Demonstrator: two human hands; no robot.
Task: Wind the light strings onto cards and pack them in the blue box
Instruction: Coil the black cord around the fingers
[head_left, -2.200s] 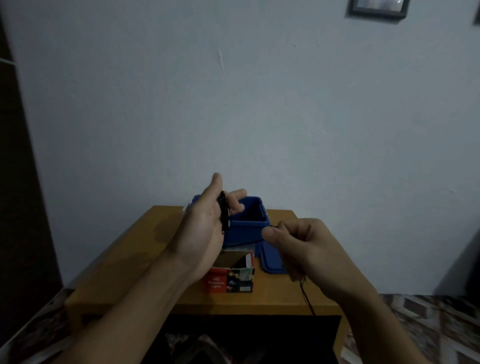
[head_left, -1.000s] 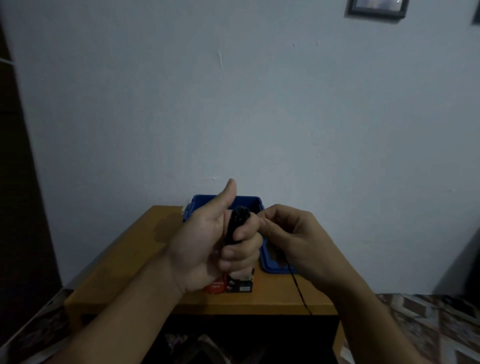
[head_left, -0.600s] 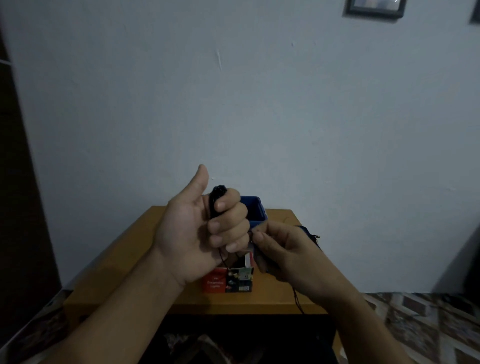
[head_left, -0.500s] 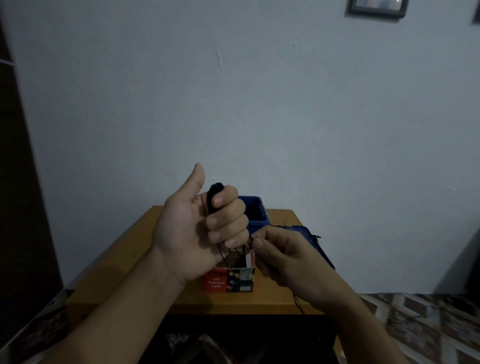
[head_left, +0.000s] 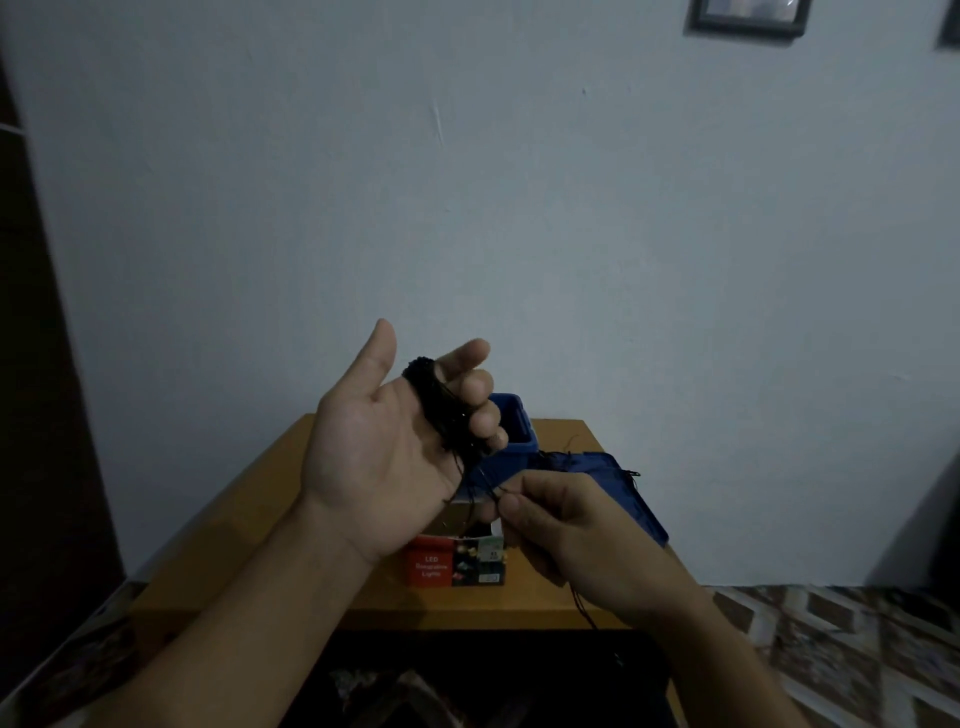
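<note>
Table (head_left: 234, 525): wooden, up against your pale wall (head_left: 519, 208)
Left hand (head_left: 384, 457): loosely open, light string (head_left: 441, 410) coil on it
Right hand (head_left: 571, 535): pinching its loose end

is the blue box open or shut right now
Open: the blue box has no cover on top, and its lid sits apart to the right.
</note>
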